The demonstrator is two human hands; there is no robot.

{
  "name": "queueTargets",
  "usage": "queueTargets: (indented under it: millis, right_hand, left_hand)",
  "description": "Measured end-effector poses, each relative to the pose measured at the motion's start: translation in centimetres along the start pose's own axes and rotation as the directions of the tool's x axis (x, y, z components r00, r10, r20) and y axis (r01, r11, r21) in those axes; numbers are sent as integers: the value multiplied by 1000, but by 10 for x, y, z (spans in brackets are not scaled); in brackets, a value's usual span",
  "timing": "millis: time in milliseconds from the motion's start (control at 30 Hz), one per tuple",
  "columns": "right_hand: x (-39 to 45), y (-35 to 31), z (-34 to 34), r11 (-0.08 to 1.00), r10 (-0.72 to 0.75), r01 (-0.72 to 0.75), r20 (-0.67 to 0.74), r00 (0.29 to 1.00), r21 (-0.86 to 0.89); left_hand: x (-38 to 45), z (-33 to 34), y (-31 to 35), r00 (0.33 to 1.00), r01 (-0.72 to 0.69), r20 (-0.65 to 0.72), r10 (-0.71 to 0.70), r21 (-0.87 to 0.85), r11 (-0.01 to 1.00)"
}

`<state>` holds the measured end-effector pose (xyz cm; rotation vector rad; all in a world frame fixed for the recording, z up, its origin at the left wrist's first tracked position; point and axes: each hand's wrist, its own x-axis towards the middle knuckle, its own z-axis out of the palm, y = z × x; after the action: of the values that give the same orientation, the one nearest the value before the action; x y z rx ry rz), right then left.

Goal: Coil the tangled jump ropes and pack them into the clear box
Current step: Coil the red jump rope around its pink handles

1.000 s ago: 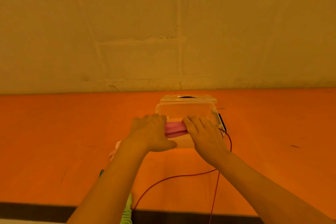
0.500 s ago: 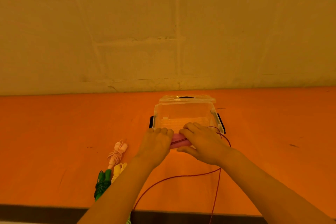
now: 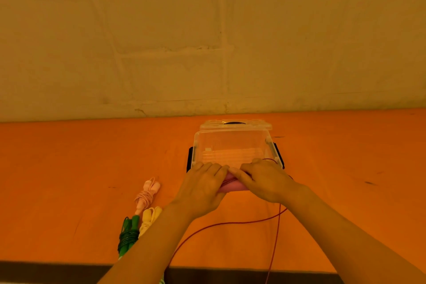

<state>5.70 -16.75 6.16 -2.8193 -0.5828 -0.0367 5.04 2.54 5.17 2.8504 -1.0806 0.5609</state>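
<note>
Orange table [image 3: 69, 168], clear box [image 3: 232, 145], plastered wall [image 3: 161, 30] behind

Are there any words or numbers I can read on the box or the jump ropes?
None: no words, numbers or signs can be read.
The clear box shows no label.
The coiled pink rope, yellow rope and green rope show no print.
The pink handles are mostly hidden by the hands.
</note>
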Motion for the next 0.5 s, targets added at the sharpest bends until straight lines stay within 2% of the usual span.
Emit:
queueTargets:
  millis: [67, 167, 300, 367, 500]
  right_hand:
    - [1, 2, 1, 1000, -27, 26, -29, 999, -9]
    - [0, 8, 4, 998, -57, 56, -66, 996, -21]
    - [1, 13, 7, 997, -56, 62, -141, 988, 37]
    - [2, 12, 10, 996, -29, 40, -145, 989, 73]
    - [0, 17, 10, 996, 21, 1, -243, 970, 91]
  left_hand:
    - [0, -1, 0, 999, -7, -33, 6, -37, 999]
    - [-3, -5, 3, 1000, -15, -7, 14, -103, 995]
    - [-3, -5, 5, 997, -68, -31, 67, -47, 997]
    - [-2, -5, 4, 998, -52, -32, 51, -30, 998]
    - [3, -4, 5, 1000, -4, -13, 4, -7, 1000]
